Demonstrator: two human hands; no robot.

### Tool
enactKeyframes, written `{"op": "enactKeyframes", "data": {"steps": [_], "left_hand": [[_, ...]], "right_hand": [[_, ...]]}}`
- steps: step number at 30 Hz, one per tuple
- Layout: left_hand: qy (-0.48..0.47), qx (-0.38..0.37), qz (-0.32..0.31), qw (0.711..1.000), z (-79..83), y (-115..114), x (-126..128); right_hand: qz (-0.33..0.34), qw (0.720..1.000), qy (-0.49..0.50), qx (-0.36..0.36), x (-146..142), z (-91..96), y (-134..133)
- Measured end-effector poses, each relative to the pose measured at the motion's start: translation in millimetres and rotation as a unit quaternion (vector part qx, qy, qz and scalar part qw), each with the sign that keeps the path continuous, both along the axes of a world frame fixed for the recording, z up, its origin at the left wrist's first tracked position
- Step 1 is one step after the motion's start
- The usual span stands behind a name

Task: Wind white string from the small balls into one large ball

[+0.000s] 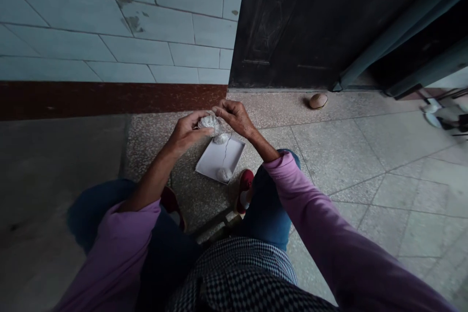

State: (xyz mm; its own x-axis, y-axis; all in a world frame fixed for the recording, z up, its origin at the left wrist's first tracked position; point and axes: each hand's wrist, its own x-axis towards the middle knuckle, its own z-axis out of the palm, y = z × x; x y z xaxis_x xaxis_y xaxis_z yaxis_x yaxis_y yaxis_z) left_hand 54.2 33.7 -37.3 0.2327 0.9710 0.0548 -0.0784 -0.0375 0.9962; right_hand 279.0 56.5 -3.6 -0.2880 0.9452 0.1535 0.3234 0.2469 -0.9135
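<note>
My left hand (186,131) is closed around a pale ball of thread (209,122), held out above the floor. My right hand (236,116) pinches at the top right of the same ball, its fingers pressed together. A thin strand (227,146) hangs from the ball down to a white tray (212,158) on the floor. On the tray lie two more small pale balls, one at its far edge (221,138) and one at its near edge (224,174).
I am seated with knees apart, and my red shoes (245,186) sit beside the tray. A tiled wall with a dark red base runs along the left. A dark door stands ahead, with a small round brown object (318,101) at its foot.
</note>
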Motion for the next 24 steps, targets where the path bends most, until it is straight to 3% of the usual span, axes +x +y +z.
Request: {"op": "enactKeyframes", "data": {"steps": [3, 7, 15, 19, 24], "left_hand": [[-0.059, -0.028, -0.036, 0.997, 11.8, -11.6, 1.2], [-0.133, -0.057, -0.024, 0.989, 20.3, -18.3, -1.8], [-0.234, -0.028, 0.088, 0.968, 17.4, 2.4, -11.4], [-0.253, -0.022, 0.117, 0.960, 23.5, 19.9, -16.4], [-0.163, 0.043, 0.132, 0.977, 44.1, 45.8, -32.4]], "right_hand": [[-0.028, 0.999, 0.007, -0.021, -1.5, 4.8, 1.2], [-0.017, 0.999, 0.031, -0.028, -10.3, 4.8, 0.2], [0.052, 0.998, 0.003, -0.026, -24.7, 3.4, -15.7], [0.105, 0.993, -0.056, 0.010, -28.7, 23.0, -16.9], [0.144, 0.983, -0.108, 0.034, -42.4, 67.5, -5.6]]}}
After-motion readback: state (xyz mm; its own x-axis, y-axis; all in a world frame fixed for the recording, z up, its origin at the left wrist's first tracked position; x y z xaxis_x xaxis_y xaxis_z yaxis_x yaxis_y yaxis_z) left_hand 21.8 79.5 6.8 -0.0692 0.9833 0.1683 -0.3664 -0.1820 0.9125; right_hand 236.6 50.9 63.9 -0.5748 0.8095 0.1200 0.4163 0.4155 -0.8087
